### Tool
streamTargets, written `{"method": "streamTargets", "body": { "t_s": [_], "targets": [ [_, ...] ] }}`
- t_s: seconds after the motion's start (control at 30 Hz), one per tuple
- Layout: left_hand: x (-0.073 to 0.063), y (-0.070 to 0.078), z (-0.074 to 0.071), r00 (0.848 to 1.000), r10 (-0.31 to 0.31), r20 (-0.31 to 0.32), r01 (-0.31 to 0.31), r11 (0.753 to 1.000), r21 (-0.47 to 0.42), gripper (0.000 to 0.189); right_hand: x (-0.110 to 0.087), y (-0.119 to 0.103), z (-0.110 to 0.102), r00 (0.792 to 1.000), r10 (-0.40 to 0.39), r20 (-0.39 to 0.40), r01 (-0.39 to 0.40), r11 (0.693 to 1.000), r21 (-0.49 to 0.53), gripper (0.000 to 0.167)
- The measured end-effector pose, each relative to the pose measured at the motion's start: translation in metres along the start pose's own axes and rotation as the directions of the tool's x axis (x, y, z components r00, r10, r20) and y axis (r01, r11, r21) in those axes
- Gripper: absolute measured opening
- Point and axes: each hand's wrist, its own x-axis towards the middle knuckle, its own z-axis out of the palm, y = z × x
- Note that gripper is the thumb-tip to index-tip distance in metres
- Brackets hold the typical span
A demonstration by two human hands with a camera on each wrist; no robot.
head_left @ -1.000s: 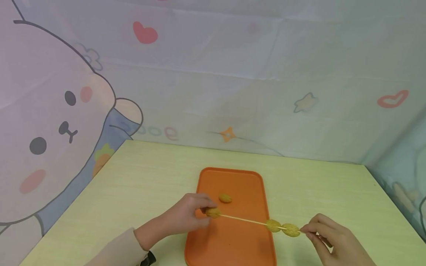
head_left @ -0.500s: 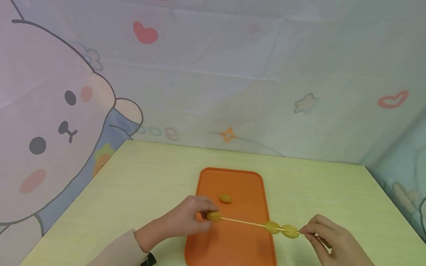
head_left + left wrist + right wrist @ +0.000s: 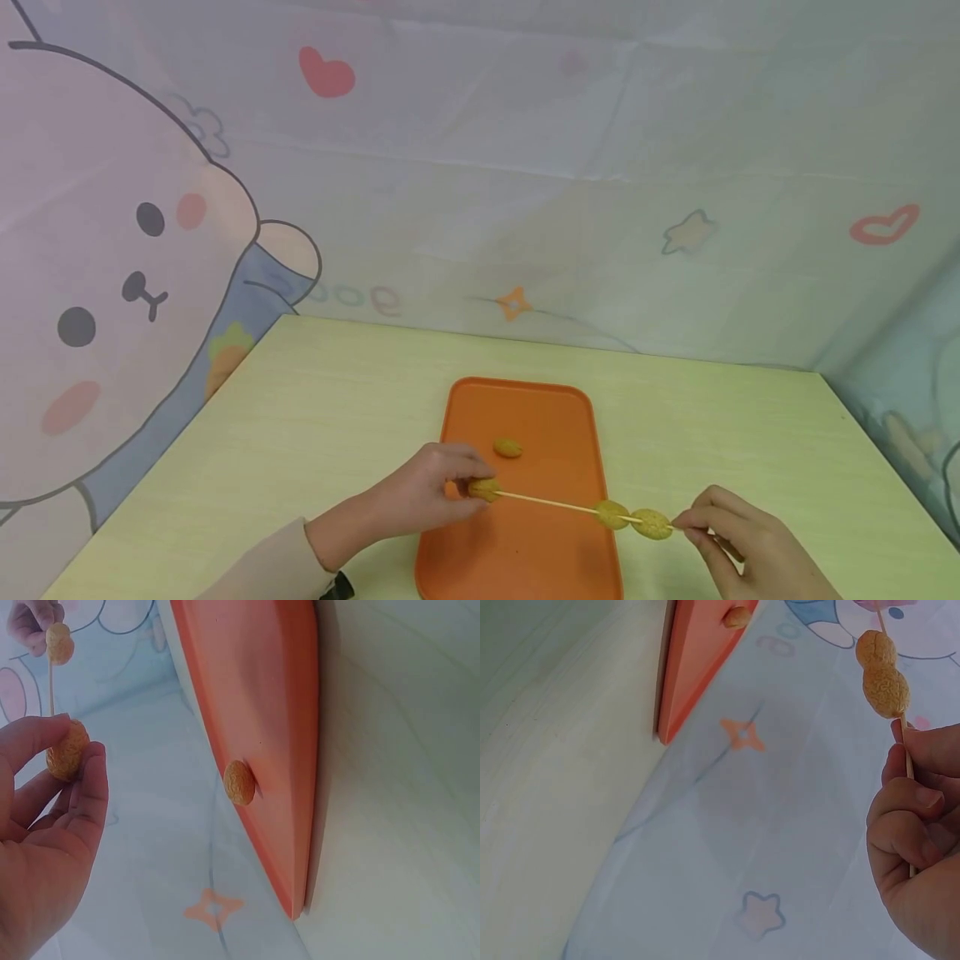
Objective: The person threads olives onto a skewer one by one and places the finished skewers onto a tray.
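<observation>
Over the orange tray (image 3: 525, 567) a thin wooden skewer (image 3: 551, 502) spans the two hands. Thumb and fingers of my left hand (image 3: 438, 492) pinch a golden, wrinkled oval ball (image 3: 67, 751), and the skewer's left end meets it. Two similar balls, an inner one (image 3: 876, 649) and an outer one (image 3: 886, 691), are threaded side by side near the other end. There my right hand (image 3: 738, 533) grips the skewer just beyond the outer ball, with the end running down into the curled fingers. Another golden ball (image 3: 507, 447) lies on the tray.
The tray rests on a pale yellow-green table (image 3: 360, 375). Behind it hangs a printed cloth (image 3: 525, 167) with a cartoon bear at left. A dark band (image 3: 339, 586) shows at the left wrist, below the sleeve.
The left hand and its ball have shifted slightly right and down. The two threaded balls have moved slightly left and down with the skewer. The loose ball stays in place.
</observation>
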Motion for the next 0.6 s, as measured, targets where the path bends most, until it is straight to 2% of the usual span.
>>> {"method": "streamTargets", "body": {
  "t_s": [0.03, 0.17, 0.27, 0.4, 0.47, 0.6],
  "targets": [
    [0.0002, 0.0001, 0.0001, 1.000, 0.000, 0.003, 0.000, 1.000, 0.000, 0.017, 0.0000, -0.0002, 0.0001, 1.000, 0.002, 0.003, -0.002, 1.000, -0.001, 0.038],
    [0.0003, 0.0002, 0.0001, 1.000, -0.001, 0.010, 0.001, 1.000, -0.001, 0.017, 0.0005, -0.0011, 0.0007, 1.000, 0.009, 0.013, -0.009, 1.000, -0.009, 0.044],
    [0.0003, 0.0005, 0.0000, 1.000, 0.006, 0.012, -0.006, 1.000, 0.006, 0.018, 0.0009, -0.0019, 0.0014, 1.000, 0.014, 0.019, -0.014, 1.000, -0.014, 0.041],
    [0.0006, 0.0012, 0.0001, 1.000, 0.017, 0.012, -0.018, 1.000, 0.018, 0.018, 0.0014, -0.0019, 0.0024, 1.000, 0.009, 0.020, -0.009, 1.000, -0.004, 0.010],
    [0.0006, 0.0014, 0.0006, 1.000, 0.021, 0.012, -0.022, 1.000, 0.020, 0.019, 0.0018, -0.0018, 0.0028, 1.000, 0.007, 0.020, -0.007, 1.000, 0.001, 0.007],
    [0.0006, 0.0019, 0.0017, 0.999, 0.033, 0.009, -0.034, 0.999, 0.023, 0.019, 0.0030, -0.0021, 0.0038, 1.000, 0.006, 0.021, -0.006, 1.000, 0.000, 0.020]
  ]
}}
